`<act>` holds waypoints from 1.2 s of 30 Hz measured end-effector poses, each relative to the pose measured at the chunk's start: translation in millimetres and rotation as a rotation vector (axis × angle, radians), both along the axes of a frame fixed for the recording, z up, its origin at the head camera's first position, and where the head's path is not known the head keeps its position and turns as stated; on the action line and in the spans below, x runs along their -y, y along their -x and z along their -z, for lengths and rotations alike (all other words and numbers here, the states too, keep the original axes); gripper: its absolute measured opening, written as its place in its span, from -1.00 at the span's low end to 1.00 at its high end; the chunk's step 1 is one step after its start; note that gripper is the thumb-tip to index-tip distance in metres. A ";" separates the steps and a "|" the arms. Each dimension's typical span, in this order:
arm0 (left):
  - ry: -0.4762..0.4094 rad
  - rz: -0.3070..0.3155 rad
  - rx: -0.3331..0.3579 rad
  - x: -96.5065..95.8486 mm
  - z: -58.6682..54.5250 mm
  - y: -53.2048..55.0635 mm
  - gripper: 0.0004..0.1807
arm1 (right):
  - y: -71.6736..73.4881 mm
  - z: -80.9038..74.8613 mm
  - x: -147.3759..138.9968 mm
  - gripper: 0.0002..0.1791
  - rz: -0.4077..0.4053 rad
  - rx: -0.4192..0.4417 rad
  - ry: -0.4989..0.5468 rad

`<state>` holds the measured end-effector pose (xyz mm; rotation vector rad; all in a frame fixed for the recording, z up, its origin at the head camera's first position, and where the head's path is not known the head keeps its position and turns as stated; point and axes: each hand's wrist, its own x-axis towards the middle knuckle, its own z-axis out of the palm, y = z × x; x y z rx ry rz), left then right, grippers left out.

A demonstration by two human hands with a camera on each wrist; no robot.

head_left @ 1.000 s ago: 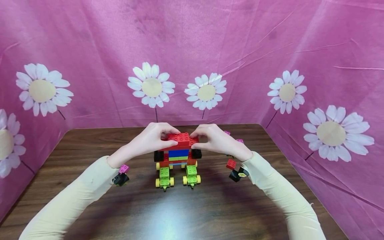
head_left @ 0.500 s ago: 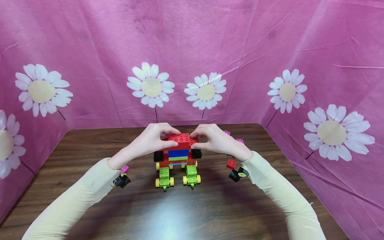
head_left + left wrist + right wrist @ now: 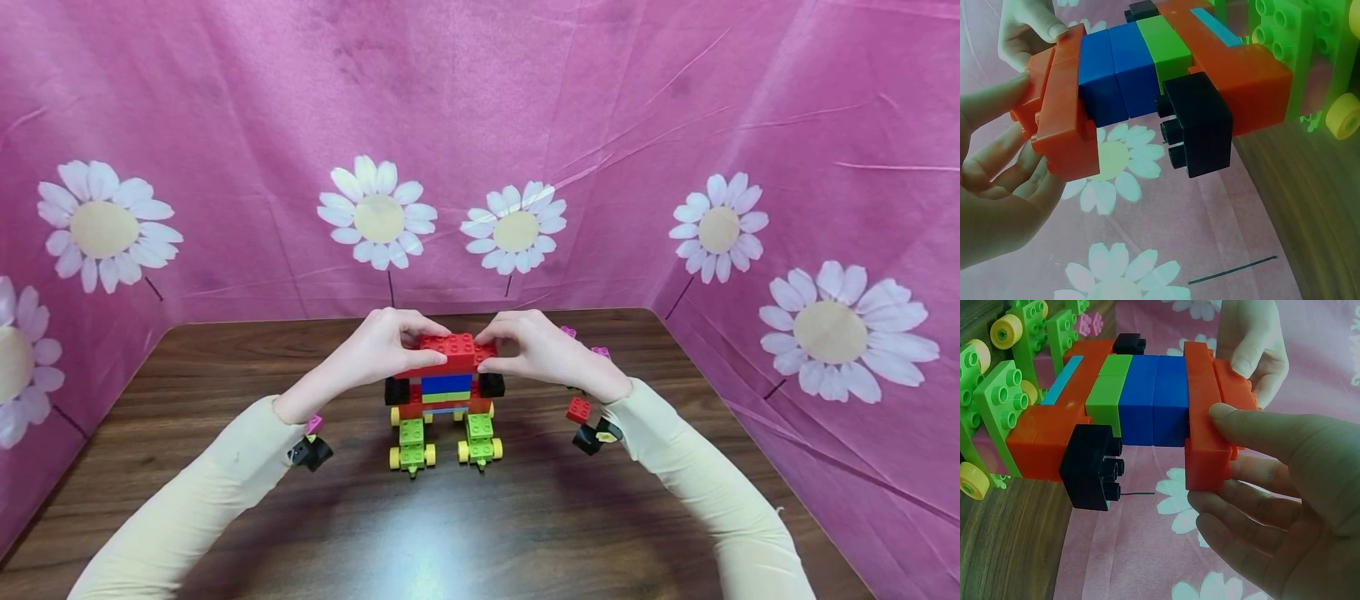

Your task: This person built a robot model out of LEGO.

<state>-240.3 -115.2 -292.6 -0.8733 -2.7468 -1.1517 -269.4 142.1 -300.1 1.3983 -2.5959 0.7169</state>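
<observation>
A toy brick figure stands on the wooden table, held from both sides at its top. My left hand [image 3: 386,346] pinches the upper red brick [image 3: 450,348], thumb on its front face. On the right end of the red row below, my right hand [image 3: 536,346] pinches a red brick [image 3: 1204,469]. Two blue bricks [image 3: 1154,400] and a lime-green layer [image 3: 1108,400] form the body. Black bricks [image 3: 1200,125] jut out at either side of the red base [image 3: 1247,87]. Beneath are green wheeled feet [image 3: 479,427] with yellow wheels [image 3: 974,480].
To the right lie a loose red brick [image 3: 578,409] and pink bricks [image 3: 599,352], partly behind the arm. Dark objects [image 3: 311,452] show under the left and right cuffs. A pink cloth with daisies [image 3: 378,218] surrounds the table [image 3: 247,350].
My left forearm and the dark object under its cuff have shifted slightly to the right. Both hands keep their grip, and the brick figure stays in place.
</observation>
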 end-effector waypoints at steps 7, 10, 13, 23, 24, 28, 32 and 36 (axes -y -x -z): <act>-0.024 -0.026 0.057 -1.3 1.6 -0.9 -0.60 | 0.0 -0.1 -1.5 -0.66 0.008 -0.001 -0.005; -0.025 -0.033 0.060 -1.8 1.9 -1.7 -0.59 | -0.5 -0.5 -1.8 -0.66 0.008 0.000 -0.001; -0.021 -0.033 0.045 -1.3 2.4 -2.6 -0.59 | -0.9 -0.6 -1.8 -0.66 0.008 -0.008 0.000; -0.023 0.005 -0.009 6.7 4.3 -5.5 -0.54 | -0.4 -1.7 0.7 -0.65 -0.011 0.007 0.004; -0.024 0.004 -0.022 8.9 4.2 -6.1 -0.53 | -0.5 -2.1 1.2 -0.64 -0.011 0.008 0.000; -0.039 -0.027 -0.041 19.3 2.9 -7.9 -0.56 | 0.1 -4.5 3.4 -0.63 -0.006 0.003 -0.008; -0.037 -0.037 -0.023 25.6 0.1 -6.9 -0.64 | 1.4 -9.2 5.4 -0.64 -0.008 -0.009 0.015; -0.020 -0.032 -0.009 25.4 -1.1 -5.3 -0.68 | 1.6 -12.1 8.3 -0.68 -0.030 -0.016 0.040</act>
